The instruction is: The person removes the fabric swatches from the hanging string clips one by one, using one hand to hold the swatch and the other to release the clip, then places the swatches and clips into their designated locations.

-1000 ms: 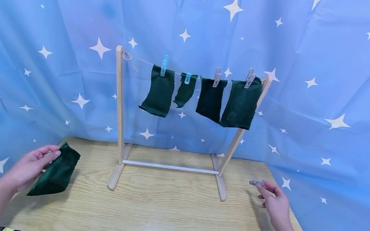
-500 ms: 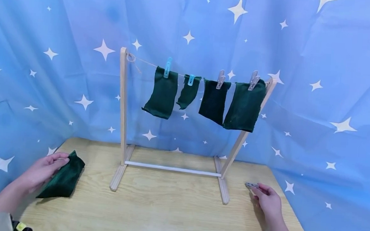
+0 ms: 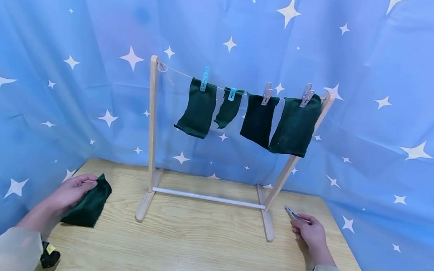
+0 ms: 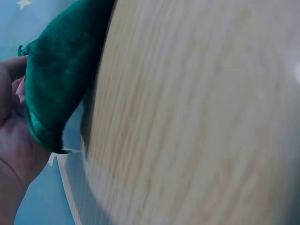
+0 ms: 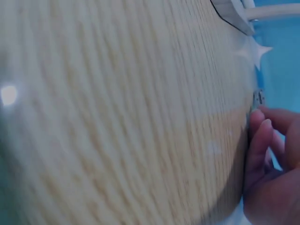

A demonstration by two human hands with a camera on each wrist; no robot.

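Green velvety cloth (image 3: 88, 205) is pinched by its upper edge in the left hand (image 3: 71, 191), near the left edge of the pale wood-grain surface (image 3: 195, 246); so narrow a hold could let it slip. Near the right edge, the right hand (image 3: 312, 233) pinches a small grey clothespin (image 3: 291, 213), which slack fingers might drop. Farther back, bumping the light wooden rack (image 3: 152, 127) could shake its four pegged green cloths (image 3: 295, 130).

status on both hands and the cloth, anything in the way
Left hand holding green cloth. Right hand pinching grey clothespin. Nothing seen blocking either hand's way to the wooden rack.
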